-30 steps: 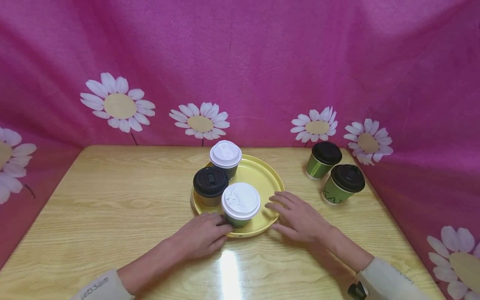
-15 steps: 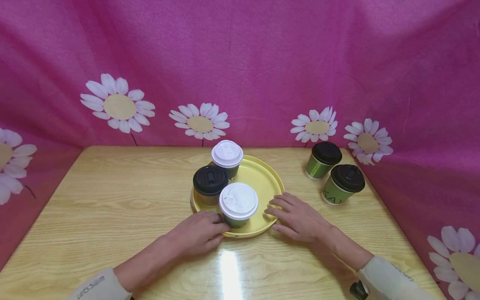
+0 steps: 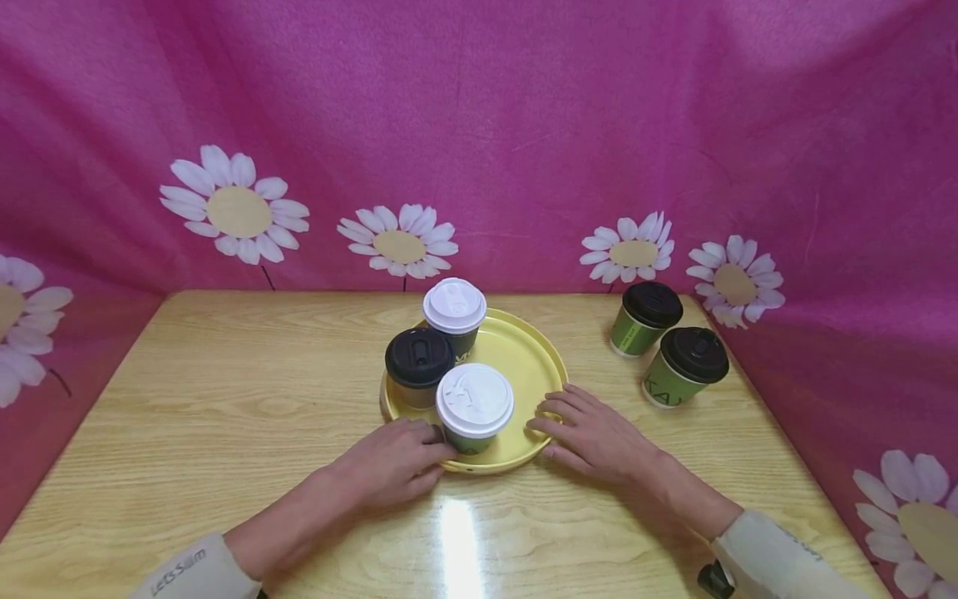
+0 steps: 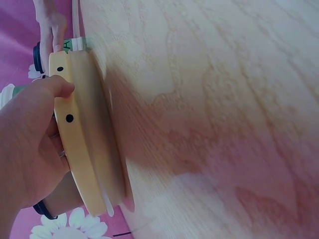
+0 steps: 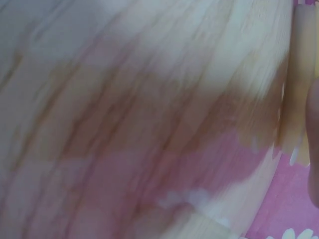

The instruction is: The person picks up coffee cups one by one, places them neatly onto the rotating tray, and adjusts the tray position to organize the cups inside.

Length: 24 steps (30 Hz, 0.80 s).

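A round yellow tray [image 3: 524, 366] sits mid-table with three lidded paper cups on its left half: a white-lidded cup [image 3: 455, 309] at the back, a black-lidded cup [image 3: 419, 362] at the left and a white-lidded green cup [image 3: 475, 403] in front. My left hand [image 3: 397, 462] grips the tray's front-left rim. The left wrist view shows its thumb [image 4: 64, 88] on the outer wall beside black dots, fingers over the inside. At the right rim my right hand [image 3: 599, 434] holds the tray, fingers over the edge and thumb outside; the right wrist view catches only a sliver of it.
Two green cups with black lids, a farther cup [image 3: 647, 320] and a nearer cup [image 3: 684, 368], stand at the table's right edge. A pink flowered cloth [image 3: 509, 166] hangs behind the wooden table [image 3: 247, 383] and along its sides.
The tray has turned slightly clockwise: its front cup shifted left, the back cup right. My left hand moved a little left with the rim; the right hand barely moved.
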Motion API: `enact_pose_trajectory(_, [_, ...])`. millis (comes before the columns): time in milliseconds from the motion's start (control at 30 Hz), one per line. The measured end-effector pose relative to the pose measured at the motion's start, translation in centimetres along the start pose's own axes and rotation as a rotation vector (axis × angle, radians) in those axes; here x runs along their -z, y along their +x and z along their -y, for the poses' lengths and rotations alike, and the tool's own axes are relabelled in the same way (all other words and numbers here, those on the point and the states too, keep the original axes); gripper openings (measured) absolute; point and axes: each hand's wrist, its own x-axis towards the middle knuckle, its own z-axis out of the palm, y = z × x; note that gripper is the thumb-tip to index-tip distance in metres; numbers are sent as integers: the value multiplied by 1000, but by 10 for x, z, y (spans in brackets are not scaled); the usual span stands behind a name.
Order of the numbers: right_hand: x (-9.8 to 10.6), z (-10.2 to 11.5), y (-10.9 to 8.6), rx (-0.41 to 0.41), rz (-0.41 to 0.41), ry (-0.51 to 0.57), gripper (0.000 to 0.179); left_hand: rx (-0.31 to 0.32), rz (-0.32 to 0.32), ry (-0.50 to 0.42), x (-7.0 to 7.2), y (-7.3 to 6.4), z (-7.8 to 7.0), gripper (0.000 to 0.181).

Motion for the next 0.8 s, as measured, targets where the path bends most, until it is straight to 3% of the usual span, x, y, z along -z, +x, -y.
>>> enact_pose_trajectory(233, [-1, 5, -1, -23, -1, -15, 46, 5, 0, 2, 4, -2, -1, 17])
enact_pose_trajectory(500, [0, 12, 0, -73, 5, 6, 45, 42, -81, -96, 10, -13, 2, 20])
enact_pose_trajectory(567, [-1, 14, 0, -67, -7, 1, 46, 50, -124, -89, 13, -16, 2, 19])
enact_pose_trajectory(800, [-4, 19, 1, -67, -40, 17, 44, 94, -380, -49, 27, -21, 3, 16])
